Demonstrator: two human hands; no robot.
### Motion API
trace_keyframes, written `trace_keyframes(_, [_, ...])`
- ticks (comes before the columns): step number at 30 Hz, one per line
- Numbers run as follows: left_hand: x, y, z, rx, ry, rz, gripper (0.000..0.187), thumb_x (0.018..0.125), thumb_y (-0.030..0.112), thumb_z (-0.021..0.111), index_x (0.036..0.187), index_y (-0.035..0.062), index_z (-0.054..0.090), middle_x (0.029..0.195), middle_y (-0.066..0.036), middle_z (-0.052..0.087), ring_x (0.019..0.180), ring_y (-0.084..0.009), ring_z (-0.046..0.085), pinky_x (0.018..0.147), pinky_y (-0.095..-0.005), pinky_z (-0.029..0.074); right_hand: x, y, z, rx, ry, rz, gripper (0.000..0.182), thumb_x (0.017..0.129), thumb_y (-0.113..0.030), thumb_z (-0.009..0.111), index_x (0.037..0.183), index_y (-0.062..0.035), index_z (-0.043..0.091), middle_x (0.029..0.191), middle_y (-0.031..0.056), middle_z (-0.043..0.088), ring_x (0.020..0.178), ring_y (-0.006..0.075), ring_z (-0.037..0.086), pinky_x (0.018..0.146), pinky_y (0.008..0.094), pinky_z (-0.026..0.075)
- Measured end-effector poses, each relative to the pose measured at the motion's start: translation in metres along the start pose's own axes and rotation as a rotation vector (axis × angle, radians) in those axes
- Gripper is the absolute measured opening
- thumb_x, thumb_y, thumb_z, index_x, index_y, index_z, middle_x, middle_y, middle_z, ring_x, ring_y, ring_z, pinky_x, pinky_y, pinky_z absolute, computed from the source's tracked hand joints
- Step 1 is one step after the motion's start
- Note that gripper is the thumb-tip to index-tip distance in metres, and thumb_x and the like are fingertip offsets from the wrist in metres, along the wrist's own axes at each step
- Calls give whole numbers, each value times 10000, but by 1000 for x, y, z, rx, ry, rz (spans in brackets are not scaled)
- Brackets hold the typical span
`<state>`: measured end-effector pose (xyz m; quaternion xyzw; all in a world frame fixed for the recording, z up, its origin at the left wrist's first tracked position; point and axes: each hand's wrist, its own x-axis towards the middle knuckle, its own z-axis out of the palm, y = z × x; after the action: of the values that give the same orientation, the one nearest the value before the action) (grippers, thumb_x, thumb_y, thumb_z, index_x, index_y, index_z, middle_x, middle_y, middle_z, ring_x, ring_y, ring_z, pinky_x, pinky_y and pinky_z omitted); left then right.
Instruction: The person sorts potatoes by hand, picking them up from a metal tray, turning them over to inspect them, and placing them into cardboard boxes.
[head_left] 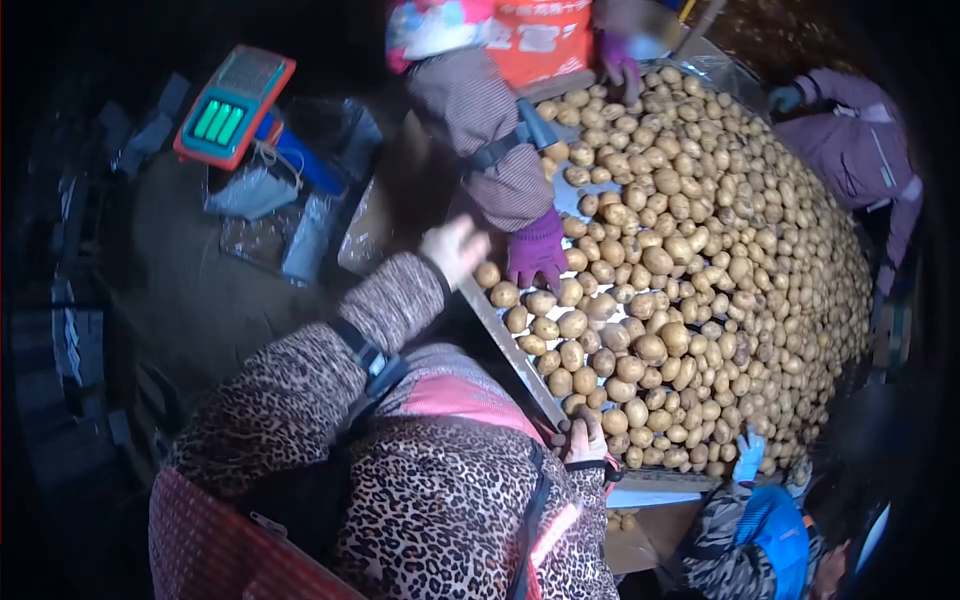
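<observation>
Many potatoes (670, 250) cover a large table with a raised metal edge (515, 355). My left hand (457, 250) is off the table's near left corner, blurred, its fingers apart and nothing showing in them. Close to it, a co-worker's purple-gloved hand (538, 252) rests among the potatoes. My right hand (584, 438) is at the near end of the metal edge, beside the closest potatoes. Its fingers are bent inward, and I cannot tell what they hold.
A scale (228, 110) with a lit green display stands at the upper left, near clear plastic wrapping (262, 235). A red printed bag (540, 40) is at the far side. Co-workers reach in from the right (850, 140) and lower right (750, 455). A cardboard box (640, 540) sits below the table edge.
</observation>
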<state>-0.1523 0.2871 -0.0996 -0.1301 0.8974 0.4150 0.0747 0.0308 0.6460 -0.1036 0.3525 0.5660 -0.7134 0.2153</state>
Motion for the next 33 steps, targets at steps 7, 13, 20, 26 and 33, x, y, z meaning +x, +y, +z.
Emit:
trace_keyframes(7, [13,-127,-68,-292,520,-76,308,920,119,577,1212,26,609,1139,-109,662,1051,-185,621,948,-301,469,9,-7,-15,-185,-92,-69,355,937,-206,532,1264,-69,540,857,77,623,677,189,589,572,303,481])
trace_keyframes(13, [-36,-236,-56,-307,619,-343,381,871,269,619,1217,109,621,1119,-142,679,1089,-258,629,964,-349,455,38,-9,-47,-750,-194,-234,358,844,-221,575,1183,-107,599,828,92,631,693,250,589,614,374,473])
trace_keyframes(20, [-84,-205,-43,-339,572,-465,396,864,266,625,1223,99,613,1071,-164,683,1066,-267,632,930,-363,471,102,-8,-89,-2077,-364,-1021,398,769,-240,623,1159,-170,654,701,101,624,644,294,598,592,430,479])
trace_keyframes(26, [-77,-88,-33,87,262,265,418,854,236,599,1246,94,568,1278,-165,550,1202,-337,516,1030,-425,410,52,-10,-46,-439,-311,-69,394,965,-161,514,1325,-7,473,937,148,637,717,205,587,631,298,495])
trace_keyframes(33, [-23,13,30,843,-342,343,896,809,602,569,1476,76,283,1526,-177,274,1443,-321,192,1166,-509,121,5,-5,-32,25,-138,-24,499,940,-264,592,1352,-27,440,1070,210,603,714,201,589,560,286,481])
